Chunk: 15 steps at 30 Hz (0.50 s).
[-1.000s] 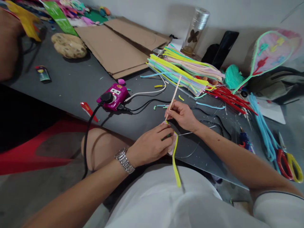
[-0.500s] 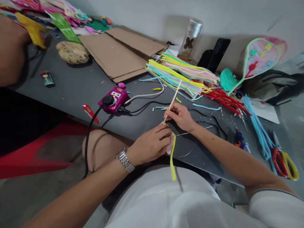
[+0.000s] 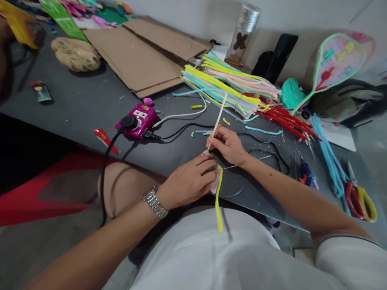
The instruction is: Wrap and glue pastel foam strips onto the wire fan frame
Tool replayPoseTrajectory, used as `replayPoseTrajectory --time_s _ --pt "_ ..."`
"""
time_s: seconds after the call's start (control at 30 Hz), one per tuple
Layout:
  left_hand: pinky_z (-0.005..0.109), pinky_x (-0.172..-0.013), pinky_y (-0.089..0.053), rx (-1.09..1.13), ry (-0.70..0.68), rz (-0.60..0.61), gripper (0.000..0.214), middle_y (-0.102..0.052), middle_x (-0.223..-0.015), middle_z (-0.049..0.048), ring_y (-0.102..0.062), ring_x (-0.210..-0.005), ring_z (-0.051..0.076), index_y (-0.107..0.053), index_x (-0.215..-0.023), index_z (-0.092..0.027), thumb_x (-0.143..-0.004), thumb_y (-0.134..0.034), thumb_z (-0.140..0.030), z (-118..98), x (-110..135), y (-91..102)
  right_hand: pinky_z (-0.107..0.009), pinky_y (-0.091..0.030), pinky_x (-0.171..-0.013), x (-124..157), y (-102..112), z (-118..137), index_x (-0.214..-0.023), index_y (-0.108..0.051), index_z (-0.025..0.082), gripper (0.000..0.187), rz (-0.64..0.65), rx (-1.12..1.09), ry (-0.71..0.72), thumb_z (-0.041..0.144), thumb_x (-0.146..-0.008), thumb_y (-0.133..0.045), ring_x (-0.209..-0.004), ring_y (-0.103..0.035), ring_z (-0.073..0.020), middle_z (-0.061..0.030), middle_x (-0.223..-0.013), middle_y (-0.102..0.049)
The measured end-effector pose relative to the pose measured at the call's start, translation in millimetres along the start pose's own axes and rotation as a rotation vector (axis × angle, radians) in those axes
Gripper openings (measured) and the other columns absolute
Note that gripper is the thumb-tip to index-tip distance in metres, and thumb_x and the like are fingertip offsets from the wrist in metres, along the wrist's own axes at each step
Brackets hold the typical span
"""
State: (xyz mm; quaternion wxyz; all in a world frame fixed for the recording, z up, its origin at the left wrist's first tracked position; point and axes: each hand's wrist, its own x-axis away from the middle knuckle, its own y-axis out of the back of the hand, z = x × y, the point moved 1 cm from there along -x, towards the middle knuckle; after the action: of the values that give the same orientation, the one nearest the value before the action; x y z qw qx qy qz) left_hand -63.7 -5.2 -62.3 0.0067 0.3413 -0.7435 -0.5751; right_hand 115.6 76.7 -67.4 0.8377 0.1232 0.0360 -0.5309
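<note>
My left hand (image 3: pixel 192 177), with a metal watch at the wrist, is closed on a small pinkish fuzzy piece (image 3: pixel 215 184) near the table's front edge. From that piece a yellow pipe cleaner (image 3: pixel 219 209) hangs down over the white shirt. My right hand (image 3: pixel 227 145) pinches a thin pale wooden stick (image 3: pixel 220 114) that slants upward. The stick's lower end meets the top of the piece beside my left fingers. A thin wire also runs out to the right from the piece. My left fingers hide much of it.
Bundled pipe cleaners (image 3: pixel 223 90) lie behind my hands. A purple power socket (image 3: pixel 137 121) with cables stands to the left, near cardboard sheets (image 3: pixel 142 60). At right are a blue glue gun (image 3: pixel 307 173), scissors (image 3: pixel 359 197) and a net-like pipe-cleaner piece (image 3: pixel 335 64). Another person's hand shows far left.
The camera view has shifted slightly, so the table things at left sit further left and higher. Both hands keep their grips, and the stick stays at the piece.
</note>
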Motion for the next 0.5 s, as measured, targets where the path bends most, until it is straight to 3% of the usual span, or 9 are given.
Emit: replayPoseTrajectory --time_s 0.13,0.4,0.5 --pt "0.05 -0.119 -0.047 0.011 -0.002 -0.009 0.015 -0.068 -0.12 0.0132 -0.06 -0.123 0.023 -0.067 -0.106 -0.015 -0.096 -0.055 -0.014 -0.3 -0.8 0.5 -0.026 -0.055 -0.065 -0.5 0.6 -1.9 -0.08 -0.054 0.021 0.039 0.001 -0.008 -0.018 0.057 -0.091 -0.066 -0.066 -0.061 -0.0109 0.002 -0.078 -0.06" --pt "0.049 -0.121 -0.045 0.028 0.012 0.008 0.016 -0.068 -0.122 0.013 -0.059 -0.126 0.023 -0.067 -0.107 -0.015 -0.095 -0.056 -0.014 0.6 0.8 -1.1 -0.026 -0.051 -0.062 -0.6 -2.0 2.2 -0.079 -0.053 0.021 0.027 0.053 0.15 0.132 0.039 -0.098 -0.06 -0.062 -0.056 -0.0089 0.0029 -0.079 -0.054" --pt "0.05 -0.12 -0.045 0.021 0.013 0.015 0.018 -0.067 -0.123 0.0131 -0.058 -0.128 0.024 -0.067 -0.11 -0.015 -0.096 -0.056 -0.015 0.8 0.9 -1.2 -0.026 -0.051 -0.062 0.5 -1.8 3.2 -0.078 -0.051 0.022 0.027 0.036 0.176 0.115 0.038 -0.097 -0.06 -0.062 -0.057 -0.0092 0.0033 -0.077 -0.054"
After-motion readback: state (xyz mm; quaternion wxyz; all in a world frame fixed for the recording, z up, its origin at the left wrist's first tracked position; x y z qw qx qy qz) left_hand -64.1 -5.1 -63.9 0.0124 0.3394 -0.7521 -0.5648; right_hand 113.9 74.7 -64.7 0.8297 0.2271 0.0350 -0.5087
